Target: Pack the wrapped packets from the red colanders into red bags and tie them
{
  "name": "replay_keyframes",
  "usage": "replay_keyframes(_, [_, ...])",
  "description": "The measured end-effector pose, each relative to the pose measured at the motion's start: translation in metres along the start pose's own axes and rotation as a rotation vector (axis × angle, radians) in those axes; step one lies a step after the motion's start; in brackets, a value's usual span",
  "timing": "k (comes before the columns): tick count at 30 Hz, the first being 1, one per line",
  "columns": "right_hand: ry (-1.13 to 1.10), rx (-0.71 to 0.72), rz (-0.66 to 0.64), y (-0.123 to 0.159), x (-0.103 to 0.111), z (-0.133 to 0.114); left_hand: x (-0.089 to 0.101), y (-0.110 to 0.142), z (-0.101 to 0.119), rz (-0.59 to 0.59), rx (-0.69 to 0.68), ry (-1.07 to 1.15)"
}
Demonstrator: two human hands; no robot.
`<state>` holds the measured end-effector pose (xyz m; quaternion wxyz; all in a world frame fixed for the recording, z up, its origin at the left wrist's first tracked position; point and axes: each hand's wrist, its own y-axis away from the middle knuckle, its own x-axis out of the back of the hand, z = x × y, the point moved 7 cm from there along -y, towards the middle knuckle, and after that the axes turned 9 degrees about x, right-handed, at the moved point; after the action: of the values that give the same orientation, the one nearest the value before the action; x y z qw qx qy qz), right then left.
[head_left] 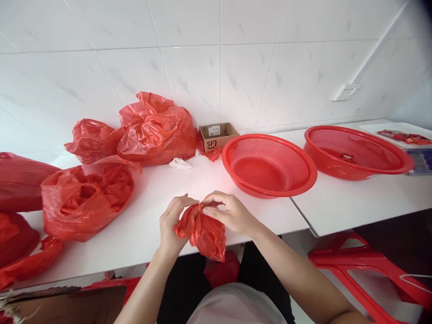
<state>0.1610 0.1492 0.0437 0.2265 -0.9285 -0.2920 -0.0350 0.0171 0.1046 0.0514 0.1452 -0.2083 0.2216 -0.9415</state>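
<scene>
Between my two hands, above the front edge of the white table, is a crumpled red plastic bag [207, 236]. My left hand [173, 220] curves round the bag's left side, its fingers meeting at the gathered top. With thumb and fingers my right hand [231, 212] pinches the same gathered part from the right. The loose end of the bag hangs down toward my lap. Whatever the bag may contain is hidden. Beyond my right hand stands a red perforated basket [266, 168] with a bare bottom.
Several red plastic bags, among them a large full one [158, 130] and an open one [84, 202], crowd the table's left side. A small cardboard box [216, 138] stands near the wall. Another red basket [354, 153] is at right. A red stool [367, 265] stands below the table.
</scene>
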Motion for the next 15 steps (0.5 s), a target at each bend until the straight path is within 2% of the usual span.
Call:
replay_keyframes(4, [0.126,0.034,0.003,-0.002,0.005,-0.010,0.000,-0.003,0.008,-0.085,-0.065,-0.032])
replay_keyframes(7, [0.407,0.152,-0.042,-0.007,0.009,-0.026,0.000,-0.005,0.011,-0.138,-0.122,-0.081])
replay_keyframes(9, [0.653,0.253,-0.115,-0.008,0.007,-0.037,0.005,-0.006,0.009,-0.123,-0.126,-0.108])
replay_keyframes(11, [0.794,0.304,-0.205,-0.007,0.003,-0.040,0.013,-0.008,0.005,-0.074,-0.123,-0.134])
replay_keyframes(13, [0.799,0.299,-0.274,-0.004,0.000,-0.036,0.022,-0.009,0.003,-0.023,-0.121,-0.163])
replay_keyframes(15, [0.759,0.272,-0.293,0.000,-0.003,-0.031,0.028,-0.010,0.001,-0.023,-0.103,-0.167])
